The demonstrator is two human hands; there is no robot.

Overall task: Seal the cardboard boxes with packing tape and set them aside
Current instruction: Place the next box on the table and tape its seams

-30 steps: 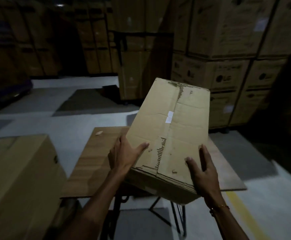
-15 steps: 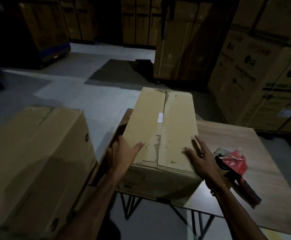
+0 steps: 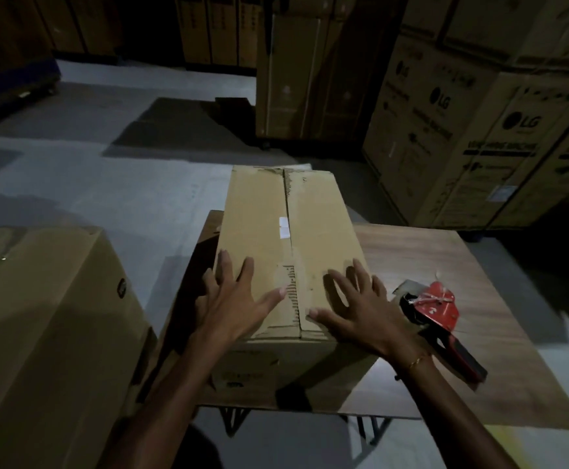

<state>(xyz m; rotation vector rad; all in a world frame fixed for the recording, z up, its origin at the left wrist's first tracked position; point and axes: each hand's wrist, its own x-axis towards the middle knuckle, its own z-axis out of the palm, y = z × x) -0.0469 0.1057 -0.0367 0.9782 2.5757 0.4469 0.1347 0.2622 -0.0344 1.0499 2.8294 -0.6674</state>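
A long brown cardboard box (image 3: 269, 231) lies flat on the wooden table (image 3: 445, 265), its top flaps closed along a ragged centre seam. My left hand (image 3: 239, 299) lies spread on the near left part of the box top, fingers straight. My right hand (image 3: 357, 306) lies spread on the near right part, thumb near the seam. A red tape dispenser (image 3: 435, 316) with a black handle rests on the table just right of my right hand.
A large cardboard box (image 3: 46, 333) stands close on the left, beside the table. Stacks of printed cartons (image 3: 479, 130) rise at the right and back. Grey floor (image 3: 90, 184) spreads out beyond the table on the left.
The box came down from a tilted, lifted position to lie flat on the table. My hands slid from its near edge onto the top. The view swung right, bringing the dispenser in.
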